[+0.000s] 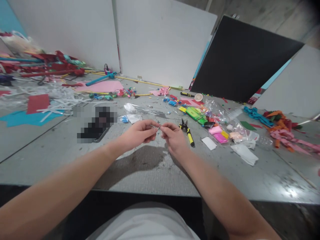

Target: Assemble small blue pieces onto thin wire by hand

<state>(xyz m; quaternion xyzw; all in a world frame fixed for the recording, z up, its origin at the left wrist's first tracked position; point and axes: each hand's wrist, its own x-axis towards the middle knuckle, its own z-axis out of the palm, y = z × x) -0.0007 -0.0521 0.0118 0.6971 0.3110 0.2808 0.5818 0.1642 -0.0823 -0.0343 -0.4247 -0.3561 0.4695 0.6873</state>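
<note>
Thin wire [158,127]: between my two hands, above the counter [147,180]; probably very light, springy, bendable, easily slipping.
Hold: likely best pinched close to the part being worked.
Left hand [140,133]: thumb and finger pinching the wire.
Right hand [175,138]: pinching it too, near the left.
Forearms [82,171]: reaching forward, converging.

a thin wire [159,127] (greyish) is held, partly hidden.
</note>
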